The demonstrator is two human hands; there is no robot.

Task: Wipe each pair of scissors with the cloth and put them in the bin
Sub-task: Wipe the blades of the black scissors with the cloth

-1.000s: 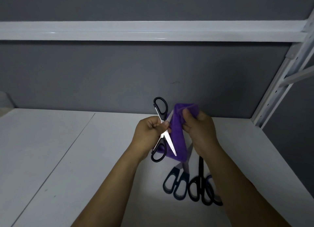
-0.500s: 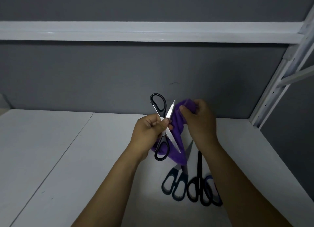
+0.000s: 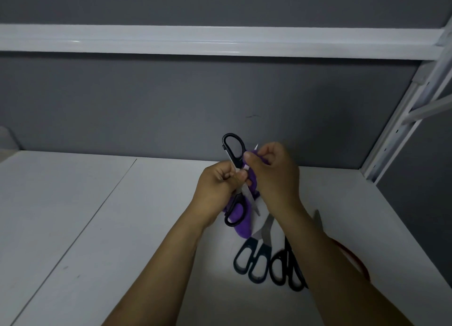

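Note:
My left hand [image 3: 218, 186] grips a pair of black-handled scissors [image 3: 233, 147] at the pivot, blades spread open in an X above the white table [image 3: 97, 228]. My right hand [image 3: 275, 173] pinches the purple cloth [image 3: 241, 224] around the upper blade, whose tip pokes out above my fingers. The cloth hangs down behind the lower handle. On the table below lie dark blue-handled scissors [image 3: 252, 261] and black-handled scissors [image 3: 285, 269], side by side, partly hidden by my right forearm. No bin is in view.
A grey wall panel backs the table, with a white shelf rail [image 3: 220, 41] overhead and a white slotted upright [image 3: 401, 120] at the right. A red object [image 3: 354, 259] shows behind my right forearm. A pale object [image 3: 7, 140] sits at the far left edge.
My right hand has slid the cloth up along the upper blade toward its tip. The scissors stay held in my left hand at about the same height.

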